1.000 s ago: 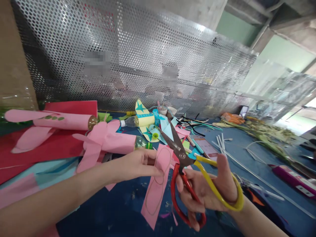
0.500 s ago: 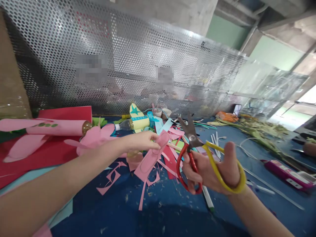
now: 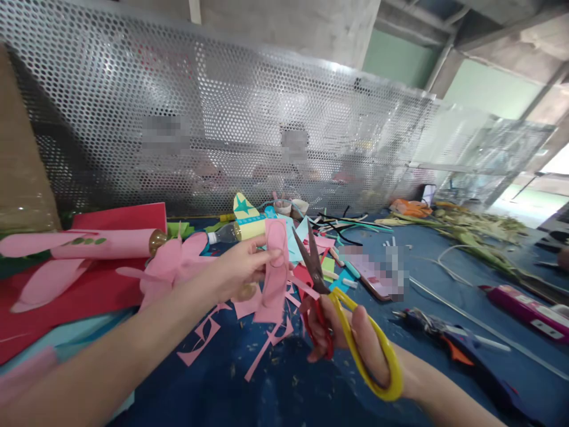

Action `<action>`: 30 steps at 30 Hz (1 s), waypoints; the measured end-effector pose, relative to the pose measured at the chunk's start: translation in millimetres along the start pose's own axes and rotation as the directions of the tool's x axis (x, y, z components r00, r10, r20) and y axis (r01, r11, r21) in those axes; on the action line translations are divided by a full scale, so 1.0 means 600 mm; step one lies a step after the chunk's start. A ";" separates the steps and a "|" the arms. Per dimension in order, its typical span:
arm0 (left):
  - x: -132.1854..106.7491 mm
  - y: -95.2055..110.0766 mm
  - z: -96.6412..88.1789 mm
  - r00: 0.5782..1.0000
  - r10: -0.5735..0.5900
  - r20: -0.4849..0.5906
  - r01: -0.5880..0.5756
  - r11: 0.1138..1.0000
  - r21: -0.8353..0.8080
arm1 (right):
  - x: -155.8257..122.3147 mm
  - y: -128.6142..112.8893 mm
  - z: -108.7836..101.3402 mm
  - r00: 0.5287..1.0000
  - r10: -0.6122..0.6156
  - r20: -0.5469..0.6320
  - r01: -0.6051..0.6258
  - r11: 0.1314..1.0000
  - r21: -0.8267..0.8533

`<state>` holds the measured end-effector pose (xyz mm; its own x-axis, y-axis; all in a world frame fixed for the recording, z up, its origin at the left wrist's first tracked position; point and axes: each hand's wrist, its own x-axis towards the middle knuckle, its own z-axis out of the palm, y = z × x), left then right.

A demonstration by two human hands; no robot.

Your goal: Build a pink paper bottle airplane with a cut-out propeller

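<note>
My left hand (image 3: 244,270) pinches a pink paper strip (image 3: 274,281) with rounded outlines drawn on it, holding it upright over the table. In my right hand (image 3: 344,326) is a pair of scissors (image 3: 316,267) with one red and one yellow handle loop. Its blades stand a little apart and point up, just right of the strip without touching it. Pink paper scraps (image 3: 202,338) lie below my left hand. A pink paper flower shape (image 3: 171,270) rests to its left.
A pink-wrapped bottle (image 3: 115,243) lies on red paper at left; another bottle (image 3: 226,232) lies behind my left hand. On the right are a phone (image 3: 371,270), a glue gun (image 3: 462,350) and a magenta power strip (image 3: 527,314) with cables. A perforated metal panel (image 3: 249,118) stands behind.
My left hand has turned the pink strip more upright and moved slightly left. The scissors have moved left and down, nearer the strip, and their blades have tilted left.
</note>
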<state>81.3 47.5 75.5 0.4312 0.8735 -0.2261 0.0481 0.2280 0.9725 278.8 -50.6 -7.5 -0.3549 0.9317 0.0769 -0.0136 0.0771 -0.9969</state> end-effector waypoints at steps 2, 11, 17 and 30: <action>0.003 -0.008 0.005 1.000 0.004 0.003 -0.004 1.000 0.006 | 0.001 -0.001 0.002 0.996 -0.047 -0.074 0.045 0.999 -0.028; 0.001 -0.012 0.017 0.999 0.033 -0.042 -0.033 0.999 -0.007 | 0.017 -0.030 -0.002 0.983 -0.083 -0.166 0.073 0.995 -0.065; 0.015 -0.015 0.015 0.995 0.101 0.021 -0.096 0.983 -0.158 | 0.009 -0.008 -0.002 0.996 -0.043 -0.076 0.030 0.987 -0.159; 0.022 -0.048 0.027 0.991 -0.079 0.106 0.103 0.964 -0.247 | 0.029 -0.011 -0.004 0.955 0.022 -0.297 -0.055 0.993 -0.104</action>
<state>100.0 45.7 45.5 0.5188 0.8025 -0.2947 -0.1320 0.4158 0.8998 275.1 -34.0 0.7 -0.0614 0.9965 0.0559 0.1035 0.0620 -0.9927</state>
